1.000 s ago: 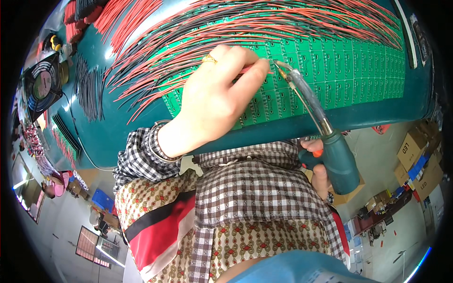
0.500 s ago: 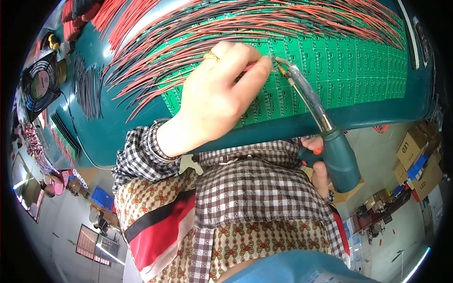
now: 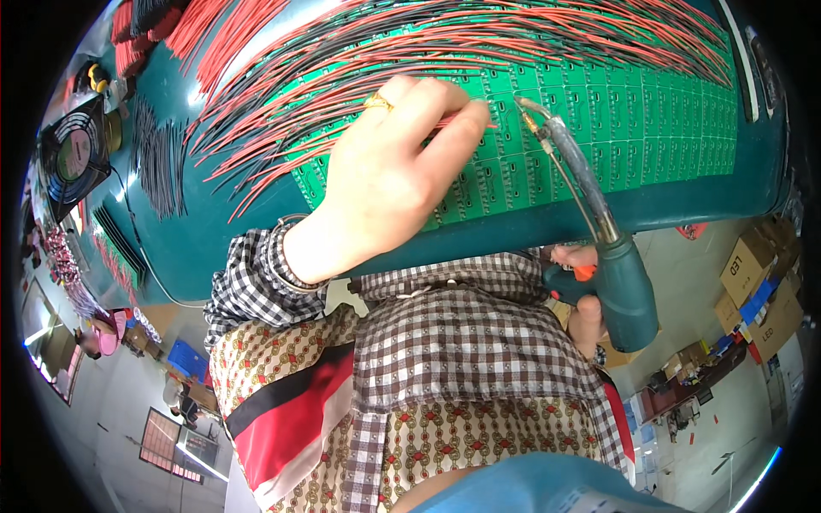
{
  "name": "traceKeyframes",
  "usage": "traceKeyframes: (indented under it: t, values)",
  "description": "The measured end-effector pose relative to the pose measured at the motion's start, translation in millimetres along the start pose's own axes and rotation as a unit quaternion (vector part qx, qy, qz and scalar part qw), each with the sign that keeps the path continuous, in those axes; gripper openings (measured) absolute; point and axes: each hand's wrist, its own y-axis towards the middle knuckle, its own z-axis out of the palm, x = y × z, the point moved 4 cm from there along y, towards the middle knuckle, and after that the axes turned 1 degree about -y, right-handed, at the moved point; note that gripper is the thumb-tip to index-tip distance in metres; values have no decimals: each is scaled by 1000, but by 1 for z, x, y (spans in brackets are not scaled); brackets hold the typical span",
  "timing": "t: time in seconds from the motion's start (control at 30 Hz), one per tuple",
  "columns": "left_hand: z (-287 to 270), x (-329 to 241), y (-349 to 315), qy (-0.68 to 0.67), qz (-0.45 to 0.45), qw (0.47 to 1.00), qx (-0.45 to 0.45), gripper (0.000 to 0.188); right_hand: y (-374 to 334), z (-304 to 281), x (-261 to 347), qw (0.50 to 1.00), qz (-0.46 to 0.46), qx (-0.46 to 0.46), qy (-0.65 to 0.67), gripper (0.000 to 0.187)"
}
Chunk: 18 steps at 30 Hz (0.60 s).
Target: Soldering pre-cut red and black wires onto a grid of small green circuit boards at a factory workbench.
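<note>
Your left hand pinches a red wire between thumb and forefinger, its end just past the fingertips, above the green circuit boards. Your right hand, partly hidden, wraps the teal handle of the soldering gun; gun tip just right of the left fingertips, apart from them. Boards lie on the teal table, loose red and black wires across their far side.

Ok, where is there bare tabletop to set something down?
Bare tabletop shows between the loose black wires and the checked left sleeve; a narrow strip runs along the near edge of the circuit boards. It is crowded around the left hand, where red and black wires fan over the boards.
</note>
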Motion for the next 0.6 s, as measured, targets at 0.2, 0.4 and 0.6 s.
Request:
traceKeyframes:
  t: [0.2,0.4,0.6]
  values:
    - [2,2,-3,11,13,1000,11,37,-5,2,2,994,56,-75,-57,70]
    - [-17,-4,3,-34,10,999,-34,42,-1,-9,1,998,-12,-54,-38,65]
    - [-10,1,3,-25,-65,997,27,46,2,-7,6,995,-27,-43,-82,66]
